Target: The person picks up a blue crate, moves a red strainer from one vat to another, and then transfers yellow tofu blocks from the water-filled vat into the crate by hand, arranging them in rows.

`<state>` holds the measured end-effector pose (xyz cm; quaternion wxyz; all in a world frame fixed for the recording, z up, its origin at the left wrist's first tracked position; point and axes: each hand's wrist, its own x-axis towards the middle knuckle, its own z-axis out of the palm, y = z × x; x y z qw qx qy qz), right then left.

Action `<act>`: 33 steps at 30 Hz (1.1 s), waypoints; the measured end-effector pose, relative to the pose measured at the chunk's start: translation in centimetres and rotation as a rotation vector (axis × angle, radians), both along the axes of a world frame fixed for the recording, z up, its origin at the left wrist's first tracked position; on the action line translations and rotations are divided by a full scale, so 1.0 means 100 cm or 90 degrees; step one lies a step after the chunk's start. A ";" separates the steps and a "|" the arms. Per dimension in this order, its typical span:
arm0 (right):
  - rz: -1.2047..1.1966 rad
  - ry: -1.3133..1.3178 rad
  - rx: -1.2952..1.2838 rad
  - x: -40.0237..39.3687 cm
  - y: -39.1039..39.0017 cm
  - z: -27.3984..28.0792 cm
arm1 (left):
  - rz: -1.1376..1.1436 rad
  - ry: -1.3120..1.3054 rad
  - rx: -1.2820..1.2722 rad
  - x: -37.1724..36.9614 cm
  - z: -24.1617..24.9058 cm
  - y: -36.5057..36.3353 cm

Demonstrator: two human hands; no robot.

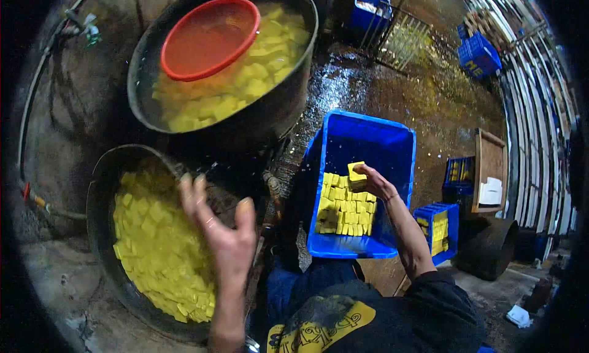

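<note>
Over the blue bin [400,131], my right hand [375,182] holds a yellow block [355,170] between its fingers. Below it, rows of yellow blocks [350,213] lie packed together in the bin. My left hand [222,225] is raised in front of the lower dark vat [98,230], its fingers spread and nothing in them. That vat holds many loose yellow blocks [156,248] in liquid.
A larger vat [307,77] at the upper left holds yellow pieces and a red basket [211,38]. Right of the bin are a blue crate [453,215] of yellow pieces and a wooden board [491,144]. A hose [27,116] runs along the left.
</note>
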<state>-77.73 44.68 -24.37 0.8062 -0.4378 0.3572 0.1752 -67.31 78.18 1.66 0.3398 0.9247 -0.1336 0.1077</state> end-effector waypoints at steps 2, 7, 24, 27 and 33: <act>0.082 0.060 -0.170 0.003 -0.022 -0.030 | 0.034 0.037 0.041 -0.003 -0.017 0.026; 0.257 0.437 -0.769 -0.002 -0.033 -0.165 | 0.067 0.152 0.085 -0.006 -0.036 0.033; 0.637 0.092 -0.784 -0.001 -0.062 -0.137 | 0.240 0.153 -0.340 -0.001 -0.010 0.157; 0.312 -0.136 -0.829 0.047 -0.001 -0.022 | 0.336 0.226 -0.300 -0.018 0.000 0.212; 0.386 -0.601 -0.621 0.117 0.249 0.248 | 0.166 0.452 -0.068 -0.041 -0.088 0.247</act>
